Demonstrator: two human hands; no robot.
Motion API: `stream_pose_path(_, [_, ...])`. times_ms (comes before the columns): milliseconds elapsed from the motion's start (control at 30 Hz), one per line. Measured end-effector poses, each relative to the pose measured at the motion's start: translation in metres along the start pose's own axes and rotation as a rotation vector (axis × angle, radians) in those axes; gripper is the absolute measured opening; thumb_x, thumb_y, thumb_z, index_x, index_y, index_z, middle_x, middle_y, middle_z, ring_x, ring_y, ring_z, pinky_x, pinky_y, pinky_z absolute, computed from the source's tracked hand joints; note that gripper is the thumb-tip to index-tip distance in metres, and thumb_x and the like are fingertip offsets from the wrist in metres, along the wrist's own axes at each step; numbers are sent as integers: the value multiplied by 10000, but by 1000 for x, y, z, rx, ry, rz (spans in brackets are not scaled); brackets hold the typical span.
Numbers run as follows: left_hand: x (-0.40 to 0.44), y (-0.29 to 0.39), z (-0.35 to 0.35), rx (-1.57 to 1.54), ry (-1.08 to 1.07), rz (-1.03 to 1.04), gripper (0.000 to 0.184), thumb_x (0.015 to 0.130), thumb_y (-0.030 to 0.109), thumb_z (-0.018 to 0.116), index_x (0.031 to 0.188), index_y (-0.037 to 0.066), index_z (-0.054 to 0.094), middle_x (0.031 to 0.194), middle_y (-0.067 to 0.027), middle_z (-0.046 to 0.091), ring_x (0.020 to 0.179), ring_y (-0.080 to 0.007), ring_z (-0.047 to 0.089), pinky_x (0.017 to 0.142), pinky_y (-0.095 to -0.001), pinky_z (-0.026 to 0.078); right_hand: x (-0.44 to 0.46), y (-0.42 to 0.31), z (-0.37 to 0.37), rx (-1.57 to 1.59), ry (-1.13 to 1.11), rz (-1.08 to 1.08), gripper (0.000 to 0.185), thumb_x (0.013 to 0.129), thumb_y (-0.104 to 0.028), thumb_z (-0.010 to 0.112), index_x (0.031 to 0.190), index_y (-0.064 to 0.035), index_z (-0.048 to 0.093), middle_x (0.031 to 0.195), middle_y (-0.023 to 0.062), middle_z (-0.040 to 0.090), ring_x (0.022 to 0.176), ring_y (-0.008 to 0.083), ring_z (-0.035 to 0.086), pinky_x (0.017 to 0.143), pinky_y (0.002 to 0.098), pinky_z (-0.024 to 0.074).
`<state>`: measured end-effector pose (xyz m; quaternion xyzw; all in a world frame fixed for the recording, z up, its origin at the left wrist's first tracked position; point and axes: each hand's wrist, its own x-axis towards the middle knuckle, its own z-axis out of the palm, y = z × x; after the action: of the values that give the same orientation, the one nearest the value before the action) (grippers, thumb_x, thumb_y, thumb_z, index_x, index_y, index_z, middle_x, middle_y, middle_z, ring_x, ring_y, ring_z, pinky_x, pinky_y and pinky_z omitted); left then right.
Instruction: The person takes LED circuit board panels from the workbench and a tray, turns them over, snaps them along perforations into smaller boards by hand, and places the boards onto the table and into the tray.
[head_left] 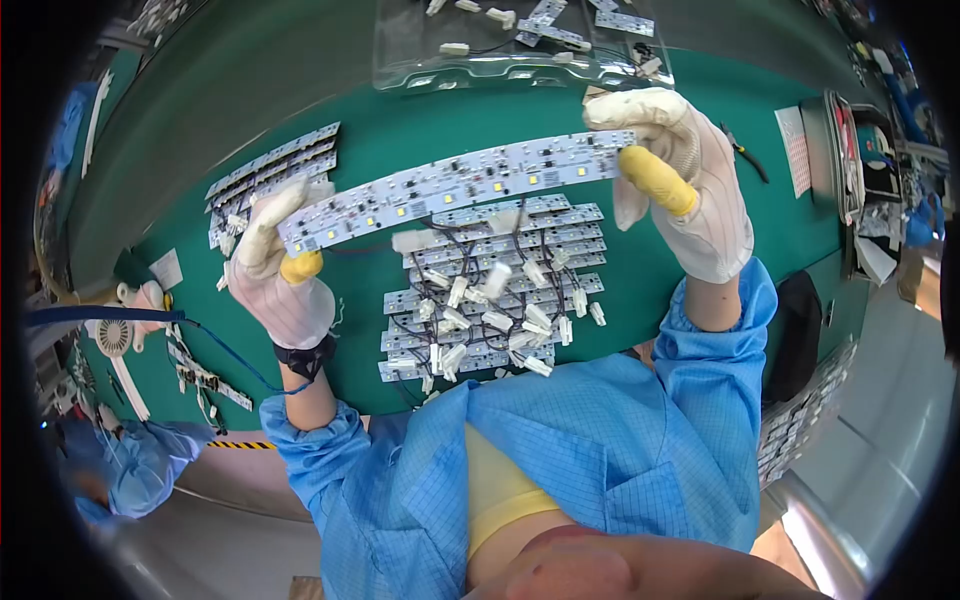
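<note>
Because the head camera looks straight down over both arms, I can see the board whole, raised above the green bench and spanning the gap between my two gloved hands. My left hand is closed on its left end, the yellow-capped thumb at the near edge; my right hand pinches the right end, thumb on the face and fingers curled behind. How firmly those hidden fingers press, I cannot tell.

I judge the board light and fairly stiff, but long and thin enough to flex if I twist one end against the other. The small parts dotted over its face look easy to knock or scrape, so I would hold it by the ends and long edges, with the thumbs clear of them. Glove cloth could slide on the smooth surface; the thumb caps probably grip better. A thin red wire shows by the left end, though I can't make out whether it is joined.

Just below lies a pile of similar boards, strewn with white plugs on dark leads, which could snag a lowered edge. Another stack sits behind my left hand.
</note>
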<state>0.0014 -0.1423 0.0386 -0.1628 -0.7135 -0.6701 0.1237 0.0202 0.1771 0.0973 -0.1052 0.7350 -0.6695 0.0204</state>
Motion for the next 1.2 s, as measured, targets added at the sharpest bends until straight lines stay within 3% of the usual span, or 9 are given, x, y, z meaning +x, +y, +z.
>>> stream_pose_path(300, [-4, -8, -3, 48, 97, -3, 380, 814, 165, 675, 1117, -47, 587, 1114, -203, 610, 954, -240, 622, 868, -346, 485, -2, -2, 2, 103, 5, 3, 470, 851, -326, 664, 1160, 6, 544, 845, 52, 614, 554, 58, 542, 501, 168, 418])
stream_pose_path(433, [-1, -6, 3, 12, 152, -105, 406, 807, 178, 692, 1142, -26, 587, 1099, -173, 624, 942, -206, 621, 835, -317, 493, -2, -9, -1, 83, -17, 45, 440, 851, -268, 664, 1162, 16, 538, 977, 92, 632, 620, 70, 566, 525, 185, 451])
stream_pose_path(467, [0, -5, 3, 56, 133, -180, 465, 843, 325, 665, 1155, -11, 586, 1089, -149, 635, 934, -191, 619, 810, -297, 489, 0, -6, -4, 17, -70, -38, 450, 847, -261, 670, 1168, 22, 531, 1010, 101, 628, 665, 77, 581, 528, 185, 462])
stream_pose_path(500, [2, -1, 5, 43, 121, -180, 465, 843, 325, 665, 1155, -11, 586, 1089, -149, 635, 934, -191, 619, 810, -297, 489, 0, -5, -6, -50, -124, -119, 460, 842, -254, 675, 1174, 27, 525, 1043, 111, 623, 711, 85, 595, 532, 185, 472])
stream_pose_path(633, [7, -11, 3, 359, -47, -160, 658, 885, 580, 472, 1146, -11, 595, 1048, -114, 655, 929, -164, 610, 789, -256, 468, -3, -13, -6, 162, -171, 143, 491, 851, -276, 668, 1196, 35, 508, 1078, 136, 609, 799, 119, 619, 536, 184, 494])
stream_pose_path(800, [5, -3, 6, 130, 56, -169, 364, 851, 207, 618, 1139, -16, 605, 1068, -135, 647, 940, -158, 602, 806, -246, 459, -2, -8, -7, 160, -161, 67, 533, 854, -362, 653, 1182, 35, 517, 1039, 118, 614, 635, 94, 593, 498, 185, 466])
stream_pose_path(900, [1, -8, 3, 17, 148, -117, 381, 764, 34, 620, 1139, -29, 598, 1068, -144, 645, 946, -162, 607, 828, -259, 463, 1, -2, -1, 94, -60, -68, 559, 843, -402, 655, 1169, 33, 524, 987, 109, 618, 579, 76, 564, 487, 184, 446])
stream_pose_path(1000, [-1, -1, 3, 14, 121, -111, 396, 762, 10, 638, 1150, -46, 578, 1090, -165, 635, 970, -186, 611, 866, -286, 466, 1, 0, -1, 65, -17, -13, 522, 847, -400, 645, 1143, 19, 547, 749, 41, 596, 550, 67, 543, 484, 178, 417])
stream_pose_path(1200, [-3, 8, 4, -44, 72, -51, 387, 802, 107, 686, 1131, -62, 571, 1122, -190, 607, 982, -249, 622, 879, -344, 490, 10, 6, 6, 4, 47, 62, 699, 786, -548, 654, 1150, 37, 539, 715, 24, 571, 526, 58, 513, 478, 172, 371])
